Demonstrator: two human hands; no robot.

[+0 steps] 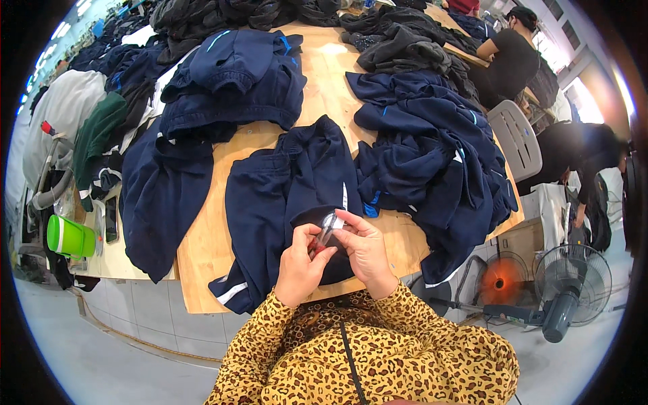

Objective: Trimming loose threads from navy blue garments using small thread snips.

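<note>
Close to my body, above the table's near edge, both hands meet at a small, shiny, partly see-through object (328,230) with a white patch and a touch of red. Its exact kind is too small to make out. My left hand (301,267) pinches its lower end, while the fingers and thumb of my right hand (366,251) close on its upper end. Beneath them lies a navy blue garment (260,192) with a gathered waistband and white stripes, partly covered by my hands.
Folded navy garments (233,84) are piled at the far left, and a loose navy heap (422,158) lies on the right. Left of the wooden table (209,236) are a green cup (71,237) and a phone (111,219). Standing fans (572,280) and people (509,61) are at right.
</note>
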